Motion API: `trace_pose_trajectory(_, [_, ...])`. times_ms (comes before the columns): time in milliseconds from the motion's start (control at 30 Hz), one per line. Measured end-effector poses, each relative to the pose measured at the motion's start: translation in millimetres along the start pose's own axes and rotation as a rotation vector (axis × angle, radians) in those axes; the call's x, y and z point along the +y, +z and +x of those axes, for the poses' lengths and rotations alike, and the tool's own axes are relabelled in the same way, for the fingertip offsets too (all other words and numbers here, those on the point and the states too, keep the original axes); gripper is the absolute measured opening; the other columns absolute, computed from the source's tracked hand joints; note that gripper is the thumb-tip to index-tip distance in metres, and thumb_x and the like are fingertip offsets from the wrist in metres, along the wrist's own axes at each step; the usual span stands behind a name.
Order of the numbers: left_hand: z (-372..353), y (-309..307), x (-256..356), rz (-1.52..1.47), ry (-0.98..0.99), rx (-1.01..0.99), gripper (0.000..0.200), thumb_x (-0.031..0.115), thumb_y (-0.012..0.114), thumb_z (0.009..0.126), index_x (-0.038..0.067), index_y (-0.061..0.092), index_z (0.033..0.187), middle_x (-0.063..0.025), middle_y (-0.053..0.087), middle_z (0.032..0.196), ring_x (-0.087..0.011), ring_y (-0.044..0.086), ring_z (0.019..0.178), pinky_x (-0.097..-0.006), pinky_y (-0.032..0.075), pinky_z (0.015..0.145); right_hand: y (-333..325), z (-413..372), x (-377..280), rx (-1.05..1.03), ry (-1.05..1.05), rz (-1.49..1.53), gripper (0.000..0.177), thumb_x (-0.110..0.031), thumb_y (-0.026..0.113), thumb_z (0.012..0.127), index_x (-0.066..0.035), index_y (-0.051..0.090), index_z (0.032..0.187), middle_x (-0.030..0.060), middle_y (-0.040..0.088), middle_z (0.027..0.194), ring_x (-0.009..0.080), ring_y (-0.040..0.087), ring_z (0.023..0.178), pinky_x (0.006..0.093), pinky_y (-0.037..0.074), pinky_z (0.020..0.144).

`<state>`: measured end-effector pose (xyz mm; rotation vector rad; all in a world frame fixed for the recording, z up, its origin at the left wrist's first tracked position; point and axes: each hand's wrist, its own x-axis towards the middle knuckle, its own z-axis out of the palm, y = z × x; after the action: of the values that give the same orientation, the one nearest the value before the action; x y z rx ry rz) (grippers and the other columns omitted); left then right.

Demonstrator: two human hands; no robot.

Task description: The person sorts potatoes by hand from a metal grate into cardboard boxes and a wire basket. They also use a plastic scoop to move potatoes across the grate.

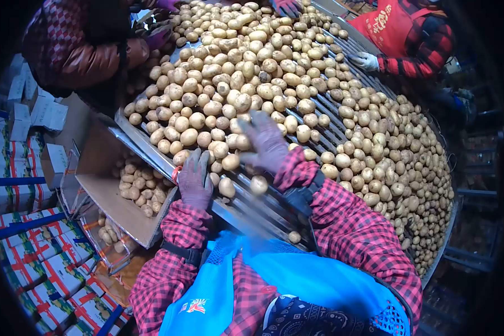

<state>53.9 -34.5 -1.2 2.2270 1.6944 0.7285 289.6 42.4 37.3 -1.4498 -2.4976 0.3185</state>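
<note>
Potatoes (224,84) lie in a thick layer over a slatted metal table (263,210). My left hand (195,180), in a dusty purple glove, rests at the table's left edge with its fingers spread, beside a few potatoes; it holds nothing that shows. Further right, my right hand (265,141), gloved the same way, is over the near edge of the potato layer, fingers apart and slightly blurred, touching or just above the potatoes. Two loose potatoes sit on the bare slats between and below my hands.
An open cardboard box (123,204) holding potatoes stands below the table's left edge. Stacked printed cartons (61,274) fill the lower left. One person (84,50) works at the upper left, another (406,39) at the upper right. A gloved hand (287,8) reaches in at the top.
</note>
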Motion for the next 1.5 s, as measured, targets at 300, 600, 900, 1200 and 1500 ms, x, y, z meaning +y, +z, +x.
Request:
trace_pose_trajectory(300, [-1,8,4,0.044,0.065,-0.145,0.052,0.019,0.066,0.077,0.012,0.053,0.127,-0.0157,0.058,0.102,-0.0367,0.051,0.114,-0.0467,0.039,0.099,-77,-193,87,0.237,0.500,-0.372,0.083,-0.045,0.075,0.073,-0.009,0.043,0.141,0.0252,0.045,0.135,0.0416,0.040,0.127,0.0513,0.031,0.108])
trace_pose_trajectory(600, [37,21,13,0.479,-0.167,-0.551,0.056,0.047,0.067,0.076,0.023,0.056,0.125,-0.0091,0.066,0.107,-0.0329,0.050,0.119,-0.0453,0.039,0.097,-48,-208,39,0.011,0.747,-0.313,0.099,-0.060,0.071,0.070,-0.011,0.033,0.148,0.0232,0.016,0.155,0.0485,0.007,0.142,0.0591,0.010,0.115])
trace_pose_trajectory(900, [27,18,19,0.223,-0.262,-0.414,0.044,0.032,0.084,0.065,0.016,0.067,0.102,-0.0144,0.063,0.106,-0.0321,0.056,0.105,-0.0455,0.043,0.091,-16,-137,16,0.005,0.360,-0.051,0.086,-0.055,0.067,0.076,-0.007,0.039,0.142,0.0202,0.040,0.140,0.0448,0.026,0.135,0.0560,0.021,0.112])
trace_pose_trajectory(1200, [-24,12,9,-0.891,-0.299,0.168,0.049,0.001,0.067,0.080,0.000,0.054,0.127,-0.0135,0.058,0.125,-0.0218,0.055,0.115,-0.0337,0.044,0.099,-100,-264,124,0.377,0.885,-0.471,0.071,-0.048,0.068,0.082,-0.011,0.048,0.139,0.0194,0.036,0.147,0.0411,0.030,0.136,0.0516,0.030,0.110])
trace_pose_trajectory(1500, [-5,36,28,-0.277,-0.053,0.080,0.065,-0.003,0.057,0.075,0.007,0.047,0.138,-0.0164,0.053,0.131,-0.0333,0.051,0.120,-0.0409,0.039,0.105,-58,-120,136,0.145,0.651,-0.078,0.089,-0.053,0.066,0.078,-0.002,0.035,0.144,0.0273,0.028,0.147,0.0409,0.024,0.138,0.0540,0.031,0.109])
